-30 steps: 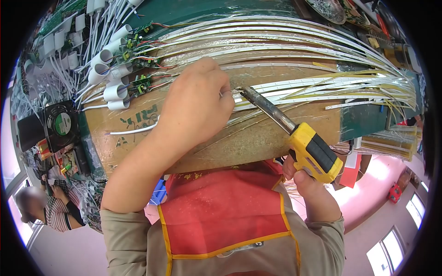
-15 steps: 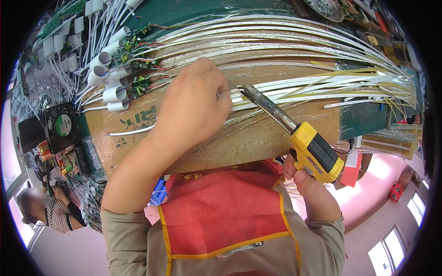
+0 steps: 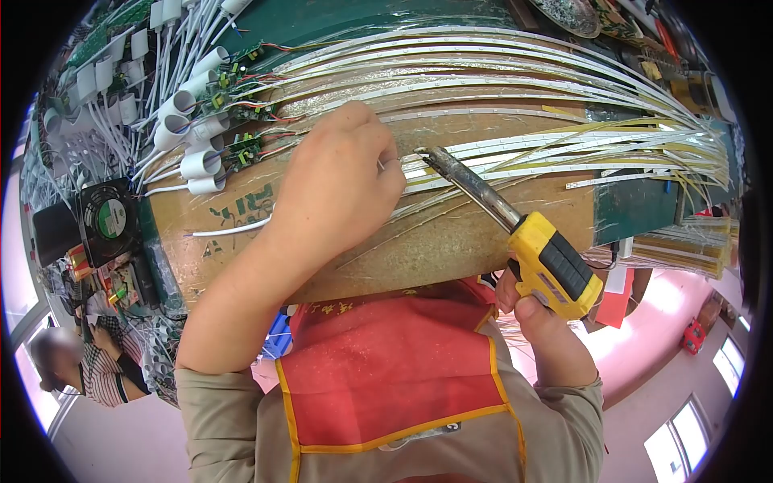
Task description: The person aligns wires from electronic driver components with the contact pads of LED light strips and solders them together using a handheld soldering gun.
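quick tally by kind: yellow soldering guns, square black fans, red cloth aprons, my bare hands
yellow soldering gun: 1
square black fan: 1
red cloth apron: 1
bare left hand, right hand: 2
total: 5

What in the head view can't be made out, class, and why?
Head view:
- Most of the small piece in the left hand: hidden by fingers.
- The right hand's full grip: partly behind the yellow soldering gun.
- Marks on the white strips: too small.
- Whole metal dish: cut off by the top edge.
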`<action>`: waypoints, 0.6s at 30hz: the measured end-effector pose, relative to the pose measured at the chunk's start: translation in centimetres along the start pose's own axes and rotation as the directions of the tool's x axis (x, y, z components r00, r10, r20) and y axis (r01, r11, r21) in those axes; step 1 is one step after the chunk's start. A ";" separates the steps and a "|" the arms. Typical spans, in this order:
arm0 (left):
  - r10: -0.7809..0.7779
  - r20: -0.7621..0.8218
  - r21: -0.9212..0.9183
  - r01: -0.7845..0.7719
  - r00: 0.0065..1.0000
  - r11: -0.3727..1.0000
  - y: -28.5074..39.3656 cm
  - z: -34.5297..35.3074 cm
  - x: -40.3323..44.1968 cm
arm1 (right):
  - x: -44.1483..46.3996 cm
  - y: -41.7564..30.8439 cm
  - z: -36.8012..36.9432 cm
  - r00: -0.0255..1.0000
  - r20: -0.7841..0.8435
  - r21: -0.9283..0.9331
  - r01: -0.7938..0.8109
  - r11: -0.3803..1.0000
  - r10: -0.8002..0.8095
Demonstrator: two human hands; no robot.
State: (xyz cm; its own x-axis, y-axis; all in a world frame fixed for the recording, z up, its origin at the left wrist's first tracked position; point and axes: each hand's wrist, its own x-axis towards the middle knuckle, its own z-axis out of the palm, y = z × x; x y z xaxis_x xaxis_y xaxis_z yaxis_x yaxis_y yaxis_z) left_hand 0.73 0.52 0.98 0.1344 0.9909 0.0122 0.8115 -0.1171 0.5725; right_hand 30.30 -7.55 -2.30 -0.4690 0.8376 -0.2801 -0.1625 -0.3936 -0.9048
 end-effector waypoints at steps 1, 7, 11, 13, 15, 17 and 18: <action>0.003 -0.001 0.004 -0.003 1.000 1.000 0.0 0.0 0.0 | 0.0 0.0 0.0 1.000 -0.001 -0.003 0.002 1.000 -0.002; 0.011 -0.002 0.018 -0.011 1.000 1.000 0.0 0.0 0.0 | 0.0 0.1 0.0 1.000 -0.023 -0.010 -0.015 1.000 0.015; 0.012 0.000 0.017 -0.012 1.000 1.000 0.0 0.0 0.0 | 0.1 -0.2 0.2 1.000 -0.020 -0.008 -0.023 1.000 0.023; 0.015 -0.001 0.016 -0.015 1.000 1.000 -0.1 0.0 0.0 | 0.2 -0.4 0.3 1.000 -0.016 0.009 -0.025 1.000 0.025; 0.012 -0.001 0.016 -0.012 1.000 1.000 -0.1 0.0 0.0 | 0.2 -0.4 0.4 0.999 -0.017 0.025 -0.029 0.999 0.029; 0.006 0.001 0.018 -0.006 1.000 1.000 0.0 0.0 0.0 | 0.2 -0.4 0.4 0.999 -0.020 0.030 -0.031 0.999 0.031; 0.007 -0.001 0.015 -0.007 1.000 1.000 0.0 0.0 0.0 | 0.2 -0.4 0.4 0.999 -0.019 0.028 -0.029 0.999 0.030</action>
State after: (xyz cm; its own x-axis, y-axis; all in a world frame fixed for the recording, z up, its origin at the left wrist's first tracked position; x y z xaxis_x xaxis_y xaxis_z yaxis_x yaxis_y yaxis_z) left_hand 0.73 0.51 0.93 0.1393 0.9901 0.0171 0.8193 -0.1249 0.5597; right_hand 29.97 -7.34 -1.84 -0.4571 0.8326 -0.3129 -0.1732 -0.4284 -0.8868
